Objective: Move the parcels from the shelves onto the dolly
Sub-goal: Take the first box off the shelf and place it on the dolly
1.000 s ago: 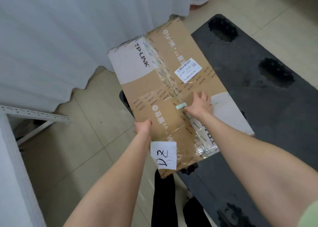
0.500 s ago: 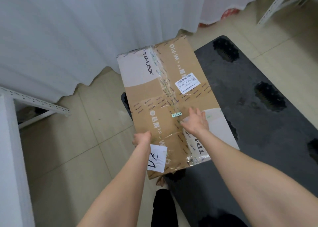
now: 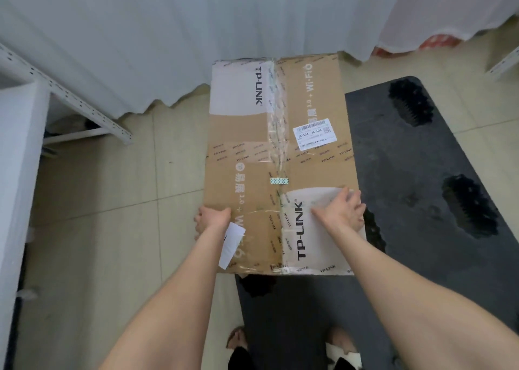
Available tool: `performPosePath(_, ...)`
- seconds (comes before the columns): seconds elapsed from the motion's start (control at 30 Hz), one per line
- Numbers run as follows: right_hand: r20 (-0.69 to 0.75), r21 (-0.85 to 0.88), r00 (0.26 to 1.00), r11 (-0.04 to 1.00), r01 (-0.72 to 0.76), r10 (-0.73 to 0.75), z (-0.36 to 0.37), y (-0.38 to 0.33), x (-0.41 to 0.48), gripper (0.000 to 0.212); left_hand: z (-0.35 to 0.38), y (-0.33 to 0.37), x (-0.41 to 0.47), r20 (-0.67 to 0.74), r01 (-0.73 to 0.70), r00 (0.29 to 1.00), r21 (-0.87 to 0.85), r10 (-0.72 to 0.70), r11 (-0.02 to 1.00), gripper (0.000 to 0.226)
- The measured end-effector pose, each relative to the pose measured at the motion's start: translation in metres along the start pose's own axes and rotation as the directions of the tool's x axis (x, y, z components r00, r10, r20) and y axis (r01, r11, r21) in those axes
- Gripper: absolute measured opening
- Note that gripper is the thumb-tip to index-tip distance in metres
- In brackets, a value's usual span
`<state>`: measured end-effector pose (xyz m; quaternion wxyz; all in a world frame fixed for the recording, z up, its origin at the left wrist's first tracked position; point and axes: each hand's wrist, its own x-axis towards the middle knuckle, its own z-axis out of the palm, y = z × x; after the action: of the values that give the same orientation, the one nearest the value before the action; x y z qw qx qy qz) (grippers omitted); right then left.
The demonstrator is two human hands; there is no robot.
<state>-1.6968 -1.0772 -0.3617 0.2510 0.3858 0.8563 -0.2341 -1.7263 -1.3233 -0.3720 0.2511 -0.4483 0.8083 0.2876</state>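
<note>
Left hand [image 3: 212, 219] gripping box [image 3: 280, 150] by left edge, fingers curling under | right hand [image 3: 341, 209] pressing flat on top, fingers spread | box hanging partly over dolly [image 3: 421, 178], left part overhanging | judging: should be sliding rightward, keeping level, freeing left fingers before lowering.

This looked like a parcel storeroom: white slotted-steel shelving [image 3: 92, 110] at far left, pale tiled floor [image 3: 112, 229], a black dolly [image 3: 421, 201] at right, a barcode-labelled carton [image 3: 247, 133] at centre.
</note>
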Motion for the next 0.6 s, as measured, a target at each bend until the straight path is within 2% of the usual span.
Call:
performPosePath(0.1,-0.041,0.008,0.998,0.999,0.037,-0.037,-0.003,0.003,0.006,0.096,0.004,-0.005,-0.005,-0.013,-0.045,0.999,0.036,0.046,0.998,0.066)
performPosePath(0.2,-0.016,-0.033,0.998,0.998,0.061,-0.062,-0.011,0.01,0.011,0.094,0.01,-0.014,-0.016,0.002,-0.04,0.999,0.042,0.04,0.998,0.068)
performPosePath(0.43,0.009,-0.09,0.986,0.982,0.166,-0.166,-0.023,0.02,0.008,0.078,0.031,-0.058,-0.053,0.0,0.075,0.997,0.004,-0.075,0.997,0.078)
performPosePath(0.53,0.028,-0.106,0.978,0.973,0.207,-0.205,-0.015,0.02,0.001,0.081,0.033,-0.068,-0.059,-0.017,0.108,0.994,-0.027,-0.108,0.994,0.077)
performPosePath(0.6,0.011,-0.08,0.985,0.982,0.173,-0.172,-0.012,0.02,-0.002,0.087,0.031,-0.068,-0.058,-0.015,0.098,0.995,-0.041,-0.099,0.994,0.079)
